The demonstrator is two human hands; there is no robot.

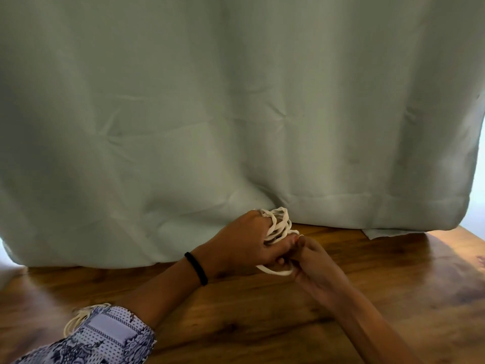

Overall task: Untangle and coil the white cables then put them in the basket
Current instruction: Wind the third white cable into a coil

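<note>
Coiling under way, lower centre of frame. White cable [279, 224] wound in several loops around fingers of left hand [242, 239]; loops stand up past the knuckles against the curtain [236, 101] hem. One slack loop hangs below the hand, running across to right hand [312, 261].

Judged progress: about midway on this cable. Most of its length looks gathered; tail not yet tucked or tied. Second bundle of white cable, the bundle [78, 317], seen lower left of frame, partly hidden behind patterned sleeve [105, 337]; coiled or still tangled, cannot tell. Basket not in view, so nothing placed as far as shown. Remaining: finish the wrap, secure the end, deal with lower-left bundle if needed, carry both to basket.

Pose, left: forearm in from lower left, black band [196, 268] at wrist, back of hand up, fingers closed through the coil, thumb pressed on the strands.

Pose, right: forearm in from lower right, hand just beside and touching left, fingers pinched shut on the loose strand under the coil. Fingertip detail blurred.

Both hands held just above the table [393, 285], centre of frame; contact with wood uncertain.
</note>
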